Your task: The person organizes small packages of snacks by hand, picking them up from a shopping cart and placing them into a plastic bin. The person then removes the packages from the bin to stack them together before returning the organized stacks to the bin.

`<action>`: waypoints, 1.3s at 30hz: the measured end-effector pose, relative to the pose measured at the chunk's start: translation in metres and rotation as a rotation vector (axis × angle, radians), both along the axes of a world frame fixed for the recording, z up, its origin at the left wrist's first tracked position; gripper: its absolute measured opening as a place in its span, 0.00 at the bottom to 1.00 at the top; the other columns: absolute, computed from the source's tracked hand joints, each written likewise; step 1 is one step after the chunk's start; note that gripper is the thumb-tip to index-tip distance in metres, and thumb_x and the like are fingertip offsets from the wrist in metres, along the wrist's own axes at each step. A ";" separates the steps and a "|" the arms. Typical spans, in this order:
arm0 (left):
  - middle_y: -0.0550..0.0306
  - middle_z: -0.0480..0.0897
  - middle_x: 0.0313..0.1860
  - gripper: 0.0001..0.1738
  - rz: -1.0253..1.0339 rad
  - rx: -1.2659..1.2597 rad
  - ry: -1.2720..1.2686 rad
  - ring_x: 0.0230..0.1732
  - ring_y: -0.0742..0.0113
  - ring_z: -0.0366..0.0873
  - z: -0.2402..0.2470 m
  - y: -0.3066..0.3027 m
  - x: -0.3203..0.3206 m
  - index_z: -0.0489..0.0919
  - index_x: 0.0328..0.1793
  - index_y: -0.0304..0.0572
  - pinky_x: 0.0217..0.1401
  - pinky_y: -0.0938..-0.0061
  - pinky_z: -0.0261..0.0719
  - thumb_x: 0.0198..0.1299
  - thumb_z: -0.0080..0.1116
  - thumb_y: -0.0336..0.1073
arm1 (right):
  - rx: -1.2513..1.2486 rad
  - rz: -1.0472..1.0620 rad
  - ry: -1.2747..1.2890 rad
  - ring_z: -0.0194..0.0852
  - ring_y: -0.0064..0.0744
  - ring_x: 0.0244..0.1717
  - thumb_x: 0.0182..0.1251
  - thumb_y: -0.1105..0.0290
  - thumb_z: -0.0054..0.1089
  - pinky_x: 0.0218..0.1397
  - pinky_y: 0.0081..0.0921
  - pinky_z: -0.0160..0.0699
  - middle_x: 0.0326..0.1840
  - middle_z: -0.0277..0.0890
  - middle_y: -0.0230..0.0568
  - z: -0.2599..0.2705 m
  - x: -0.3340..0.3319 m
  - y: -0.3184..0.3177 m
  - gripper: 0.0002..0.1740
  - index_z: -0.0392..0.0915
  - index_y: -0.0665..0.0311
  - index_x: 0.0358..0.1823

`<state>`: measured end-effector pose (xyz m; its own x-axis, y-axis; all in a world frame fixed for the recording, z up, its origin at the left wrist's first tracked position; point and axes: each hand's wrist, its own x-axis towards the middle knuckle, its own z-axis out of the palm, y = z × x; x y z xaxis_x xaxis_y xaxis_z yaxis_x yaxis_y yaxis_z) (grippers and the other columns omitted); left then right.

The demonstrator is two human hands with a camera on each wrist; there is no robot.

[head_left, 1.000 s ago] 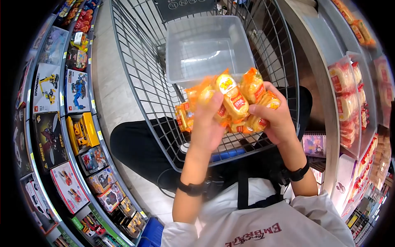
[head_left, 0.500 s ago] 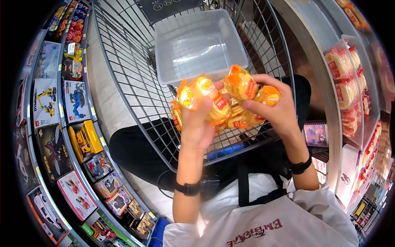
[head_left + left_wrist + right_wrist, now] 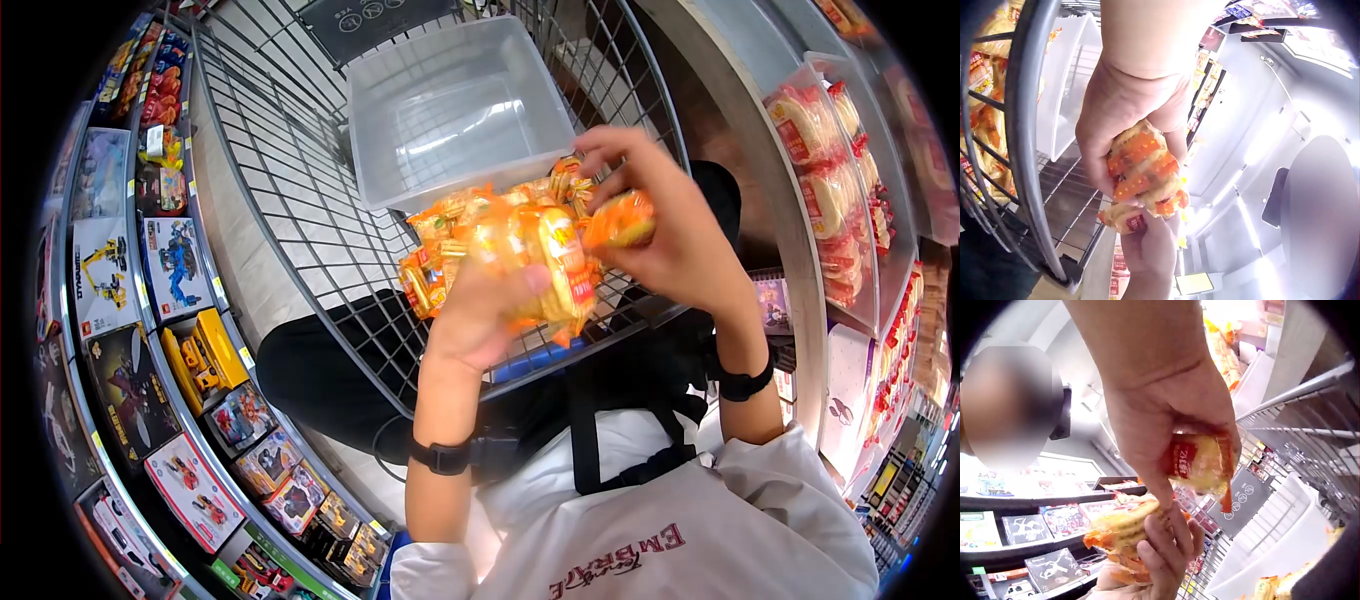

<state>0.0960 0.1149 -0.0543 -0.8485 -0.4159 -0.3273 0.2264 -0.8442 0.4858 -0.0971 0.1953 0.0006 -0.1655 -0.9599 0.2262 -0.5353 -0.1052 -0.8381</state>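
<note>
My left hand [image 3: 485,315] grips several cracker packets [image 3: 565,265] in orange and clear wrappers, stacked side by side, as the left wrist view shows. To its right, my right hand [image 3: 690,240] holds a single cracker packet [image 3: 622,218] between thumb and fingers. In the right wrist view that packet [image 3: 1200,462] sits under the palm, just above the left hand's fingers [image 3: 1163,547]. Below and beyond both hands, more cracker packets [image 3: 435,225] lie heaped in the near end of a wire shopping cart [image 3: 270,220].
A translucent plastic bin [image 3: 450,125] stands inside the cart beyond the heap. Toy boxes [image 3: 175,265] line shelves on the left. Bagged crackers [image 3: 815,130] fill clear bins along the right shelf. The cart's metal rim [image 3: 310,315] runs close around the hands.
The right hand has moved up and to the right, away from the left hand's bunch, with one packet. The left hand has turned its packets and sunk slightly. The head view has shifted right.
</note>
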 end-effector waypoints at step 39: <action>0.48 0.70 0.73 0.45 0.267 -0.087 0.245 0.72 0.49 0.71 0.000 0.005 0.005 0.59 0.79 0.44 0.72 0.44 0.73 0.63 0.66 0.54 | 0.147 -0.275 -0.686 0.68 0.30 0.68 0.80 0.57 0.42 0.71 0.27 0.66 0.67 0.70 0.50 0.031 0.075 -0.027 0.25 0.64 0.68 0.68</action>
<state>0.1014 0.1198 -0.0541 -0.7554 -0.6502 -0.0814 0.5512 -0.6977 0.4575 -0.0216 0.1683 0.0317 -0.4613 -0.8760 -0.1412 0.1207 0.0957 -0.9881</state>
